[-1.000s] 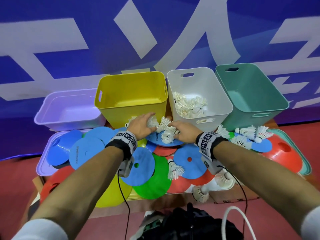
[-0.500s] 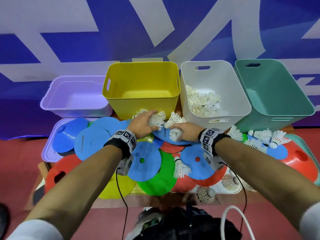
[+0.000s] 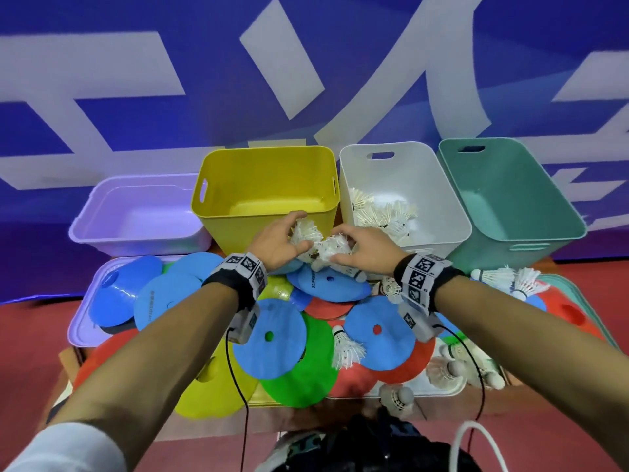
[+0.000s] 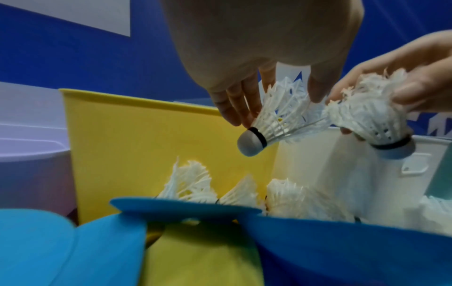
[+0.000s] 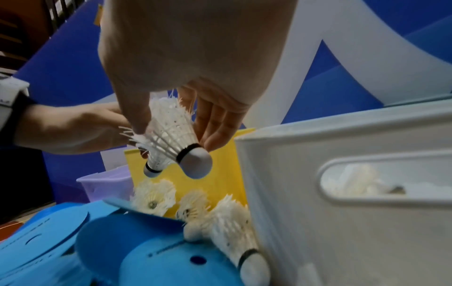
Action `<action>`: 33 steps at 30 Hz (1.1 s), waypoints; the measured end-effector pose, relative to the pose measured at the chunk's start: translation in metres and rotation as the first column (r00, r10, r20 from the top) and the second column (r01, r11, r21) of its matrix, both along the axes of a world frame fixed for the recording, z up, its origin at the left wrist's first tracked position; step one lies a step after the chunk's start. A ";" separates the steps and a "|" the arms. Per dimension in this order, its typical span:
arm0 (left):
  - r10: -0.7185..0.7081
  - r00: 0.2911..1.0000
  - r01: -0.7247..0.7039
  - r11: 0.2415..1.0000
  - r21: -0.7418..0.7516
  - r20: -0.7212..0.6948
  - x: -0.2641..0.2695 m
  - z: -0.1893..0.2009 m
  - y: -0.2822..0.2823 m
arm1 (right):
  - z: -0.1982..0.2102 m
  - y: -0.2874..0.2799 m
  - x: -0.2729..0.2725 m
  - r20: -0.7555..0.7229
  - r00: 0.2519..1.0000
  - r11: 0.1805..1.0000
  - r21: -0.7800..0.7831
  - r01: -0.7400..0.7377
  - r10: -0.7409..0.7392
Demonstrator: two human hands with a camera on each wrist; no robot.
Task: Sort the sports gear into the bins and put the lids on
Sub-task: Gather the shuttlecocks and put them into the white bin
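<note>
Blue wall panels with large white shapes fill the upper half of the head view, and four bins are lined up below them: a lilac bin (image 3: pixel 136 212) at the left, a yellow bin (image 3: pixel 265 185), a white bin (image 3: pixel 401 185) and a green bin (image 3: pixel 507 195) at the right. White shuttlecocks (image 3: pixel 384 212) are piled inside the white bin. Flat marker discs (image 3: pixel 269 338) in blue, green, red and yellow are spread over the surface (image 3: pixel 418 408) in the lower middle of the frame, with loose shuttlecocks scattered among them.

At the centre of the head view, just in front of the yellow bin, both hands are raised above the discs. One shuttlecock (image 4: pixel 276 120) is pinched by the left hand (image 3: pixel 275 243): its feathers are enclosed between the thumb and the curled fingers (image 4: pixel 234 102), and its cork points down and to the left. A second shuttlecock (image 5: pixel 176 135) is gripped by the right hand (image 3: pixel 367 247), the feather skirt lying between thumb and fingers (image 5: pixel 215 125), the cork sticking out below the fingertips. Further shuttlecocks are left lying on a blue disc beneath the hands, against the white bin's wall.
</note>
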State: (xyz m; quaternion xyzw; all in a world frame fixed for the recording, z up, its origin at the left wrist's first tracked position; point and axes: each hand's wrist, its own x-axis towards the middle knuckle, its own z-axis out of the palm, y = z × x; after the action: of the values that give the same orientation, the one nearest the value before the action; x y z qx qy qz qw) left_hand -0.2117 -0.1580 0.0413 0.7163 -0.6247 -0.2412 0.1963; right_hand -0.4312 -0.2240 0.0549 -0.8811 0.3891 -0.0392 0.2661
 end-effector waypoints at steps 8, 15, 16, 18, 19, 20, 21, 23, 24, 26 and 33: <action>-0.015 0.999 0.010 0.993 -0.118 -0.045 -0.056 0.034 -0.038 | 0.037 -0.031 -0.066 0.128 0.959 0.953 -0.134 0.270 -0.254; -0.087 0.963 0.063 0.993 -0.103 -0.254 -0.100 0.045 -0.068 | 0.038 -0.050 -0.100 0.143 0.904 0.914 0.009 0.405 -0.402; -0.087 0.963 0.068 0.994 -0.083 -0.253 -0.103 0.042 -0.070 | 0.037 -0.049 -0.104 0.127 0.903 0.911 0.020 0.411 -0.410; -0.092 0.971 0.079 0.995 -0.063 -0.220 -0.105 0.036 -0.069 | 0.032 -0.045 -0.113 0.090 0.915 0.919 0.021 0.393 -0.394; -0.099 0.974 0.088 0.994 -0.064 -0.205 -0.106 0.032 -0.067 | 0.028 -0.042 -0.117 0.076 0.922 0.925 0.017 0.379 -0.379; -0.104 0.975 0.092 0.993 -0.071 -0.198 -0.106 0.029 -0.065 | 0.025 -0.039 -0.121 0.066 0.926 0.929 0.012 0.371 -0.371; -0.105 0.976 0.091 0.992 -0.082 -0.190 -0.106 0.026 -0.062 | 0.021 -0.036 -0.124 0.060 0.928 0.930 0.005 0.367 -0.367; -0.087 0.985 0.072 0.992 -0.104 -0.147 -0.103 0.021 -0.057 | 0.015 -0.031 -0.128 0.053 0.927 0.928 -0.017 0.373 -0.371; -0.081 0.989 0.067 0.991 -0.115 -0.120 -0.101 0.018 -0.055 | 0.014 -0.029 -0.129 0.050 0.925 0.926 -0.029 0.377 -0.375; -0.095 0.991 0.082 0.988 -0.127 -0.092 -0.098 0.015 -0.048 | 0.012 -0.023 -0.128 0.037 0.922 0.921 -0.046 0.387 -0.385; -0.248 0.969 0.247 0.965 -0.088 0.001 -0.083 -0.001 -0.036 | 0.004 0.002 -0.112 -0.080 0.890 0.892 -0.100 0.441 -0.448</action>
State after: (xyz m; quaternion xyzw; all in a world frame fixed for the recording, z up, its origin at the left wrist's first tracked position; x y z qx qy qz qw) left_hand -0.2951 -0.1940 0.0402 0.6221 -0.7183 -0.2398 0.1989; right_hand -0.5435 -0.2216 0.0590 -0.7793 0.5914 -0.0700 0.1952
